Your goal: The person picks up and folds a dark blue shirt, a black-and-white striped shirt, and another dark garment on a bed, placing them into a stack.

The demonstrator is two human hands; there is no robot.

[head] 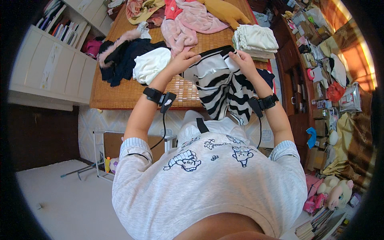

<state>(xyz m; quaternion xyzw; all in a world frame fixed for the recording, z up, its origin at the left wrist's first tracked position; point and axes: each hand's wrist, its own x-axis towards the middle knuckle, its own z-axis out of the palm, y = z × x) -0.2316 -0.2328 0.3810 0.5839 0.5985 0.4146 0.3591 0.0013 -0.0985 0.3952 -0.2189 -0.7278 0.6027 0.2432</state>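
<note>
A black-and-white striped garment (pixel 214 93) is stretched between my two hands, its black-banded edge toward the far side. My left hand (pixel 185 62) pinches that edge at the left. At the right, my right hand (pixel 245 63) grips the same edge, thumb on top. The striped part hangs in folds past the front of the mat-covered bed (pixel 120 99). Just left of my left hand lies a bunched white cloth (pixel 151 66). Beyond my right hand sits a stack of folded white clothes (pixel 256 39), and dark cloth (pixel 266 78) shows partly behind my right forearm.
A dark jacket with pink fur trim (pixel 126 57) lies at the left. Pink blankets (pixel 192 24) and a yellow plush toy (pixel 225 12) are at the back. A white cabinet (pixel 48 66) stands left; cluttered shelves (pixel 321 90) stand right. A white-framed folding table (pixel 102 156) is below.
</note>
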